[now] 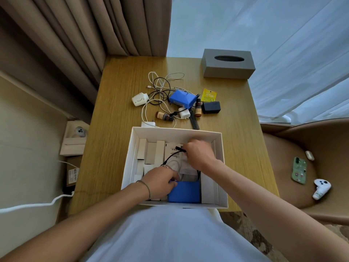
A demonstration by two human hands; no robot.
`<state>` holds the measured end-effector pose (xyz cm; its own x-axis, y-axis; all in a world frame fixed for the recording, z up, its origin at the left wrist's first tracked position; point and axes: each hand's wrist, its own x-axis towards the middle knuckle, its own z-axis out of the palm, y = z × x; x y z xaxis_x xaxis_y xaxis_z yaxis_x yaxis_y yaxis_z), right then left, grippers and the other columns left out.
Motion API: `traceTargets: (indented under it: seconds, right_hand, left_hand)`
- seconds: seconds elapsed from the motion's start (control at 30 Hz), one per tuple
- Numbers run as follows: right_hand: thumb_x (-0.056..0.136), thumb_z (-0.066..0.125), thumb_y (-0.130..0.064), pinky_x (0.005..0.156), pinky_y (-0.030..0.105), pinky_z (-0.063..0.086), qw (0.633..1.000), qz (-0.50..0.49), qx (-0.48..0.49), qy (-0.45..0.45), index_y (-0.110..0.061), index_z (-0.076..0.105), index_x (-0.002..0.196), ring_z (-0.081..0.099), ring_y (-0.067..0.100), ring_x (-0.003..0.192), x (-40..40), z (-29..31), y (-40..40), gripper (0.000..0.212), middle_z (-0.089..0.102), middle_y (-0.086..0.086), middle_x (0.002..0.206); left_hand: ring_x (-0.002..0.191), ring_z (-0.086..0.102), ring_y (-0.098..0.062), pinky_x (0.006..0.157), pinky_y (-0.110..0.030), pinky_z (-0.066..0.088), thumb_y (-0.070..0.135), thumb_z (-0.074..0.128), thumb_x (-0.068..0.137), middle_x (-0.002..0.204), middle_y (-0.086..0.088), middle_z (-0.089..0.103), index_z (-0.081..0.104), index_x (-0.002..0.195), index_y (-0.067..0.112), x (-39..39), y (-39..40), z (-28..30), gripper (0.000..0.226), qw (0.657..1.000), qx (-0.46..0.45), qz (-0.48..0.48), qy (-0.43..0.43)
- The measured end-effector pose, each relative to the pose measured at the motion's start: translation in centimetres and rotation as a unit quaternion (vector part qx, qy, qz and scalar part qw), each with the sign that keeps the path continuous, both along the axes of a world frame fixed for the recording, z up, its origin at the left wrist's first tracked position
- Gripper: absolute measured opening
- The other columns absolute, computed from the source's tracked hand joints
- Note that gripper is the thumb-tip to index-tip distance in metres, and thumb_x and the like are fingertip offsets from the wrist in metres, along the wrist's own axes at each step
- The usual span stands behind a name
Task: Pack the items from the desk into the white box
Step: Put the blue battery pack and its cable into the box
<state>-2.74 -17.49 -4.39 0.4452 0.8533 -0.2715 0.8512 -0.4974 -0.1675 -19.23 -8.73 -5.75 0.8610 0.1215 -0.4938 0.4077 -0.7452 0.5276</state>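
Note:
The white box (175, 131) stands at the desk's near edge with both my hands inside it. My left hand (160, 181) grips the edge of a blue pack (186, 192) lying in the box's near part. My right hand (198, 154) pinches a black cable (171, 156) above white packets in the box. On the desk beyond lie a second blue pack (182, 99), tangled white and black cables (162, 84), a white charger (139, 99), a white plug (184, 112), two brown bottles (164, 116), a black adapter (211, 107), a yellow sachet (208, 95) and a black comb (194, 121).
A grey tissue box (228, 63) sits at the desk's far right corner. Curtains hang behind the desk. A brown chair (294, 167) to the right holds a green phone (298, 170) and a white controller (321, 188). Boxes and a white cable lie on the floor at left.

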Motion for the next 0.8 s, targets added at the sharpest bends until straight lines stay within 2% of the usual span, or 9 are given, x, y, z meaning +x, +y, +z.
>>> traceTargets:
  seconds: [0.17, 0.27, 0.37, 0.43, 0.5, 0.6, 0.7, 0.8]
  right_hand:
    - [0.095, 0.059, -0.012, 0.06, 0.028, 0.052, 1.0, -0.028, -0.003, 0.006, -0.013, 0.071, 0.09, 0.064, 0.018, 0.066, -0.7, -0.1, 0.1, 0.013, 0.07, 0.003, 0.079]
    - [0.099, 0.056, -0.022, 0.057, 0.026, 0.048, 0.998, -0.029, 0.059, 0.02, -0.019, 0.07, 0.085, 0.064, 0.016, 0.064, -0.2, 1.3, 0.4, 0.02, 0.067, -0.002, 0.075]
    - [0.098, 0.052, -0.024, 0.062, 0.029, 0.055, 0.989, -0.033, 0.144, 0.033, -0.021, 0.075, 0.088, 0.067, 0.016, 0.068, 1.3, 3.6, 1.2, 0.026, 0.072, -0.004, 0.079]
    - [0.096, 0.055, -0.025, 0.062, 0.033, 0.056, 0.978, -0.069, 0.193, 0.035, -0.022, 0.077, 0.09, 0.066, 0.015, 0.068, 2.5, 4.8, 1.9, 0.023, 0.075, -0.006, 0.08]
    - [0.093, 0.06, -0.026, 0.063, 0.033, 0.056, 0.964, -0.128, 0.227, 0.046, -0.024, 0.077, 0.093, 0.066, 0.013, 0.07, 4.4, 5.7, 2.8, 0.018, 0.075, -0.007, 0.083]
    - [0.094, 0.06, -0.024, 0.06, 0.03, 0.052, 0.949, -0.204, 0.224, 0.086, -0.024, 0.075, 0.106, 0.065, 0.011, 0.075, 7.7, 5.9, 3.9, 0.019, 0.075, -0.006, 0.092]
    - [0.094, 0.058, -0.018, 0.061, 0.035, 0.056, 0.927, -0.258, 0.229, 0.145, -0.02, 0.073, 0.112, 0.064, 0.012, 0.071, 10.7, 5.5, 4.4, 0.023, 0.075, -0.001, 0.096]
    - [0.095, 0.058, -0.016, 0.056, 0.029, 0.051, 0.911, -0.288, 0.237, 0.173, -0.02, 0.071, 0.117, 0.06, 0.006, 0.062, 12.9, 4.8, 4.6, 0.026, 0.075, -0.002, 0.097]
  left_hand:
    - [0.096, 0.062, -0.008, 0.086, -0.032, 0.055, 0.026, 0.053, 0.098, 0.108, 0.01, 0.068, 0.07, 0.114, 0.032, 0.1, 1.1, 1.9, 0.024, 0.992, 0.006, 0.06, -0.109]
    - [0.091, 0.061, -0.002, 0.081, -0.027, 0.055, 0.022, 0.054, 0.098, 0.102, 0.016, 0.067, 0.072, 0.109, 0.031, 1.4, 2.7, 3.8, 0.022, 0.974, 0.003, 0.114, -0.194]
    - [0.088, 0.062, -0.003, 0.076, -0.025, 0.054, 0.016, 0.057, 0.096, 0.096, 0.013, 0.067, 0.073, 0.104, 0.024, 3.8, 4.6, 5.7, 0.02, 0.949, 0.021, 0.153, -0.274]
    - [0.086, 0.061, -0.004, 0.073, -0.025, 0.053, 0.012, 0.058, 0.096, 0.095, 0.011, 0.067, 0.073, 0.102, 0.022, 5.5, 5.7, 6.5, 0.019, 0.941, 0.031, 0.164, -0.296]
    - [0.085, 0.061, -0.007, 0.072, -0.029, 0.054, 0.013, 0.058, 0.096, 0.096, 0.009, 0.067, 0.073, 0.102, 0.021, 7.6, 6.8, 7.0, 0.018, 0.943, 0.04, 0.163, -0.286]
    - [0.087, 0.061, -0.012, 0.074, -0.036, 0.055, 0.016, 0.055, 0.097, 0.097, 0.007, 0.066, 0.072, 0.105, 0.022, 10.9, 8.4, 7.1, 0.02, 0.954, 0.054, 0.156, -0.25]
    - [0.094, 0.062, -0.014, 0.079, -0.037, 0.056, 0.013, 0.053, 0.095, 0.101, 0.005, 0.066, 0.07, 0.11, 0.023, 14.1, 9.6, 6.6, 0.025, 0.965, 0.071, 0.146, -0.204]
    - [0.095, 0.061, -0.015, 0.081, -0.036, 0.055, 0.015, 0.052, 0.095, 0.105, 0.004, 0.064, 0.067, 0.112, 0.028, 17.2, 10.7, 5.7, 0.027, 0.974, 0.109, 0.125, -0.157]
